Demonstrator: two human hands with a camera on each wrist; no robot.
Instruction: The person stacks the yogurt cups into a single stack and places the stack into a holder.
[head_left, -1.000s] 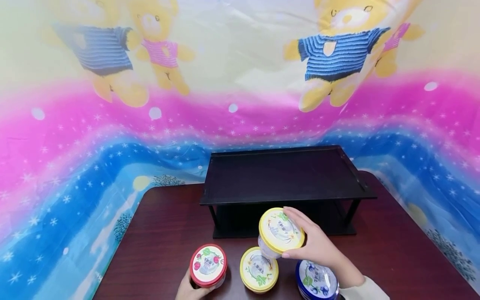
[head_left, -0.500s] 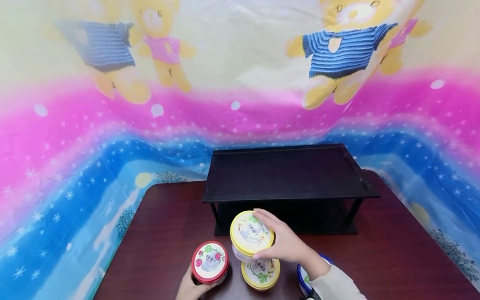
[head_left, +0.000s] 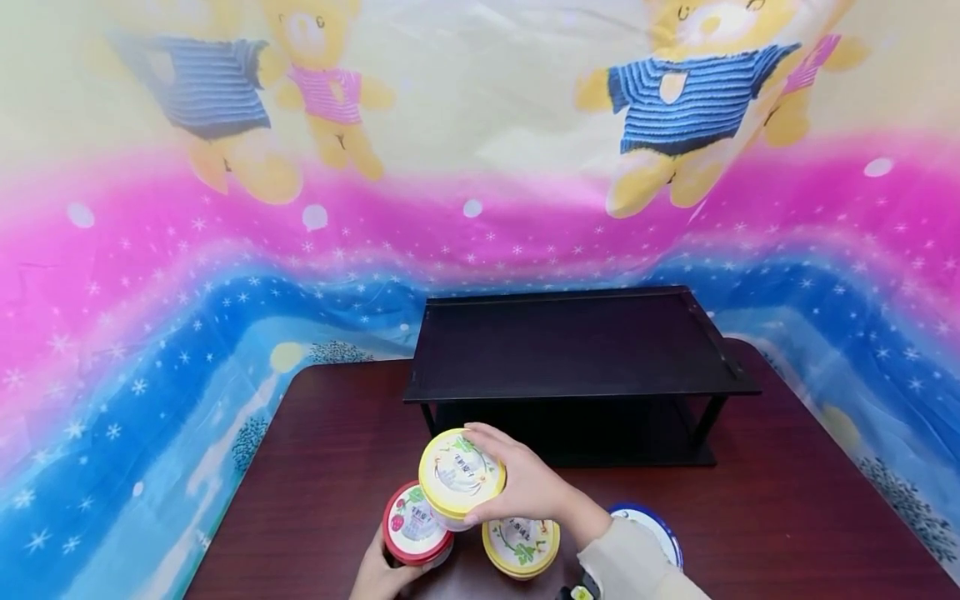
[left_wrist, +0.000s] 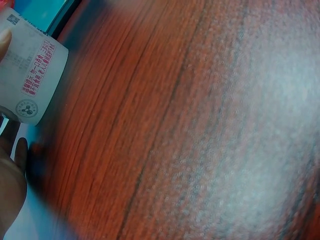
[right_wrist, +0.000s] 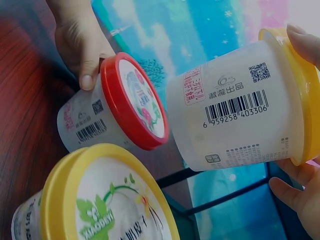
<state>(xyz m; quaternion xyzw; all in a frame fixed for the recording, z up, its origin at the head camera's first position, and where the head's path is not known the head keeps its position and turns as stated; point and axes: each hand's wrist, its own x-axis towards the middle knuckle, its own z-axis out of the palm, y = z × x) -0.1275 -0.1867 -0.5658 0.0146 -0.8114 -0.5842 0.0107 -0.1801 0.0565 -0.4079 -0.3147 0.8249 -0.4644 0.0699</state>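
Gripped: raised yellow-lidded tub [head_left: 460, 475], right hand [head_left: 527, 485] | red-lidded tub [head_left: 409, 535], left hand [head_left: 381, 575] | blue lid [head_left: 656, 527] partly hidden

A printed fabric backdrop [head_left: 480, 108] with 4 yellow teddy bears [head_left: 678, 100], 2 in blue and 2 in pink, wraps the far, left and right sides of a dark red-brown tabletop [head_left: 315, 450]. White snowflakes [head_left: 138, 386] dot the cloth's pink and blue areas. A black 2-tier stand [head_left: 577, 346] sits toward the far edge; pale glare [left_wrist: 280, 90] lights the wood grain.

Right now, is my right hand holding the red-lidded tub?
No, your right hand grips a yellow-lidded tub, while your left hand holds the red-lidded tub.
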